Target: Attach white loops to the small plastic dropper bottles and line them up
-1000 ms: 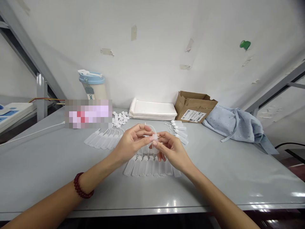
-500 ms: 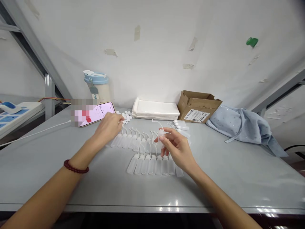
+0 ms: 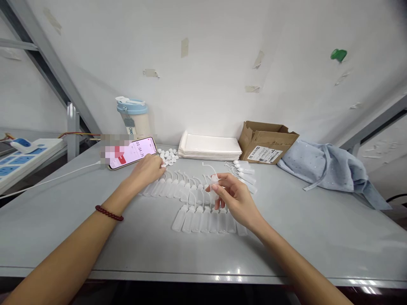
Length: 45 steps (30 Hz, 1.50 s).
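Note:
Between the thumb and fingers of my right hand (image 3: 234, 195) is a small translucent squeeze bottle (image 3: 214, 186), held upright, with a thin curved spout rising from its top. My left hand (image 3: 146, 170) reaches to the near edge of a pile of small white caps (image 3: 170, 156). Its fingers are closed together, and what they hold is hidden. Below both hands lie two rows of similar bottles with curved spouts, a back row (image 3: 168, 188) and a front row (image 3: 205, 221). A few capped bottles (image 3: 247, 171) lie right of my right hand.
At the back stand a blue-lidded cup (image 3: 136, 120), a stack of white sheets (image 3: 210, 146) and an open cardboard box (image 3: 267, 142). Blue cloth (image 3: 324, 167) lies to the right. A phone (image 3: 135, 152) with a cable and a power strip (image 3: 23, 161) are at the left.
The view has shifted slightly. My left hand stays at the edge of the cap pile with its fingers closed; my right hand still holds the bottle in nearly the same place.

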Each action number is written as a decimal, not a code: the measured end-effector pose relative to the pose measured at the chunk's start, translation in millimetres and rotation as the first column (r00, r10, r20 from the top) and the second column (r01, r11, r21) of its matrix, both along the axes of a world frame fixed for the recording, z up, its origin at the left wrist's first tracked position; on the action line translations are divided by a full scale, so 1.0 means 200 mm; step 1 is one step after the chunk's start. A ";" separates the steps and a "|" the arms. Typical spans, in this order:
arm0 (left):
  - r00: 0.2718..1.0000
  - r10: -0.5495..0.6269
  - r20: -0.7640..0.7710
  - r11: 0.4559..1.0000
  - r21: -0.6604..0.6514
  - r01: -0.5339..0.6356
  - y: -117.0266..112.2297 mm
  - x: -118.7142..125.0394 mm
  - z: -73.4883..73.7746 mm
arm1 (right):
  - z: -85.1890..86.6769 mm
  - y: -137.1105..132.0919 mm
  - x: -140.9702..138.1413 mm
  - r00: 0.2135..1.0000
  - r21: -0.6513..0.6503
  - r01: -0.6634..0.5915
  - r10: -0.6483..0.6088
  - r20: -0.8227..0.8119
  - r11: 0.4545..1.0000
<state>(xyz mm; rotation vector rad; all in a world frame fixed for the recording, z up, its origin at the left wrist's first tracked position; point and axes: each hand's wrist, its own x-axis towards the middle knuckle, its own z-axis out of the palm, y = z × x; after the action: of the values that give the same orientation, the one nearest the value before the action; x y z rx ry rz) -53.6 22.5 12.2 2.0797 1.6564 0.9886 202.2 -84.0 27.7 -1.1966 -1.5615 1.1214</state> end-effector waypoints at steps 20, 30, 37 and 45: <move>0.661 -0.322 0.678 0.810 -0.163 0.563 -0.37 0.40 0.10 | -0.01 -0.01 -0.01 0.993 -0.025 -0.118 0.118 -0.008 0.993; 0.674 -0.491 0.552 0.750 -0.126 0.650 -0.36 0.39 0.13 | 0.01 0.00 0.01 0.948 -0.112 -0.260 0.232 -0.216 0.959; 0.541 -0.552 0.635 0.615 -0.128 0.778 -0.35 0.36 0.15 | 0.00 -0.01 0.01 0.840 -0.145 -0.435 0.342 -0.422 0.889; 0.454 -0.477 0.752 0.584 -0.115 0.804 -0.34 0.37 0.12 | 0.01 -0.01 0.01 0.834 -0.128 -0.456 0.373 -0.406 0.881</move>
<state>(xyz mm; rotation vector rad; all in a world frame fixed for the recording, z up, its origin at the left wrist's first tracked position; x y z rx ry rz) 20.4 -46.2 36.9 1.5212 0.4995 0.7749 204.6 -86.0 29.7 -0.7219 -1.4583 1.7385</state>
